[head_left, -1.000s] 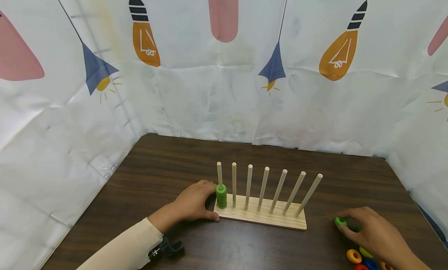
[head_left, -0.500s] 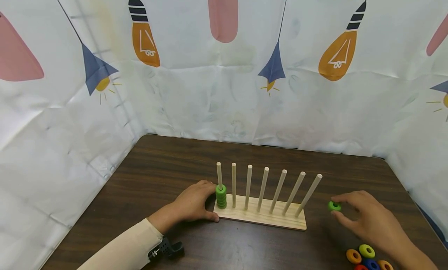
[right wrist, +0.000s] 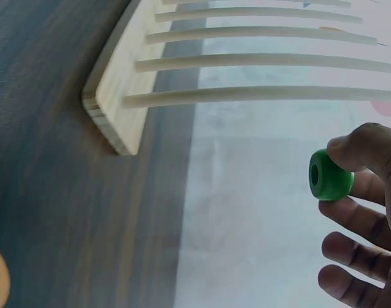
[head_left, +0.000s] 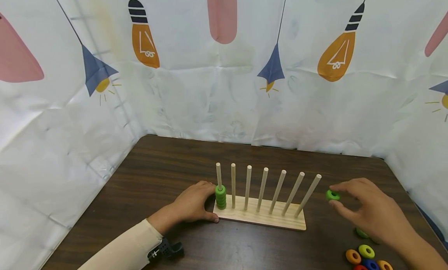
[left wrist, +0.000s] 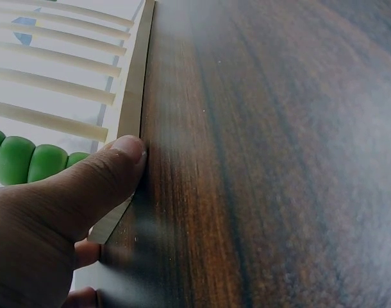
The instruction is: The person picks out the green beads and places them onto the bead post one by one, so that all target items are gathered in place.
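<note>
A wooden peg board (head_left: 259, 217) with a row of several upright pegs stands on the table. Its leftmost peg carries a stack of green beads (head_left: 221, 198), seen also in the left wrist view as green beads (left wrist: 47, 162). My left hand (head_left: 194, 203) grips the board's left end, its thumb (left wrist: 109, 176) along the front edge. To the right of the board, my right hand (head_left: 371, 206) pinches one green bead (right wrist: 330, 175) between thumb and fingers, raised above the table and apart from the pegs.
Loose beads lie at the table's lower right: an orange bead (head_left: 353, 256), a yellow-green bead (head_left: 366, 251), a blue bead (head_left: 370, 264) and others, with a green bead (head_left: 362, 233) partly behind the right hand. A printed white curtain (head_left: 224, 99) hangs behind the table (head_left: 175, 153).
My right hand has lifted the green bead off the table and carried it up and slightly left toward the board, uncovering loose beads beneath. The left hand has stayed on the board.
</note>
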Demonstrator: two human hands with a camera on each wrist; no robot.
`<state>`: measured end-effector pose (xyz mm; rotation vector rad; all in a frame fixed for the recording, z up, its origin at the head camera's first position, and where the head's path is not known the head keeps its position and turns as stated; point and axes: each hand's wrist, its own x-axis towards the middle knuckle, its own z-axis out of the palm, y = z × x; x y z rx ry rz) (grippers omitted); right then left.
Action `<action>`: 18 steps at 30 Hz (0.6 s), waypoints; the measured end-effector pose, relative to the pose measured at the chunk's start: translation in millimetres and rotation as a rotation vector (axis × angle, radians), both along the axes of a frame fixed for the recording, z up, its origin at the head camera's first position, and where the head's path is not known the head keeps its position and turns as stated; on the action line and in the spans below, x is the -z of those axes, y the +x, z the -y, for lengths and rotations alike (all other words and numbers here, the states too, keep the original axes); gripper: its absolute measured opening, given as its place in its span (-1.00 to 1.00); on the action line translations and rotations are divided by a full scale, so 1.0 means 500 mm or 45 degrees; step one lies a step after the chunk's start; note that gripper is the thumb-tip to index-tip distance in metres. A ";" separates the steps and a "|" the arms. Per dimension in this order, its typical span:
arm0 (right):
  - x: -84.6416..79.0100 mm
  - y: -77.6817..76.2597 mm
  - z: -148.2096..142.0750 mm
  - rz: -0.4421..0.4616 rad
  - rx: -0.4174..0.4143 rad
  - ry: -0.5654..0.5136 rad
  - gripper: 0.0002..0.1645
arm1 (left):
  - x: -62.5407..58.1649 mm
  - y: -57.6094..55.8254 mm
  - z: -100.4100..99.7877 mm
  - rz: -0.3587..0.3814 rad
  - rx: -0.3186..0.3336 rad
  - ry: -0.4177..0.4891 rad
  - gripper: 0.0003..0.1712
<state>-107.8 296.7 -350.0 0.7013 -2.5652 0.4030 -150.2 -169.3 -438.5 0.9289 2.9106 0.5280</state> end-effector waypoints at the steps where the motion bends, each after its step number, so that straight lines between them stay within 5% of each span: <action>1: -0.004 0.000 0.001 0.000 -0.002 -0.001 -0.39 | 0.000 0.000 0.000 -0.001 0.000 0.000 -0.20; 18: -0.069 -0.012 0.017 -0.109 -0.112 -0.050 -0.47 | 0.003 -0.002 0.000 -0.012 0.005 -0.003 -0.19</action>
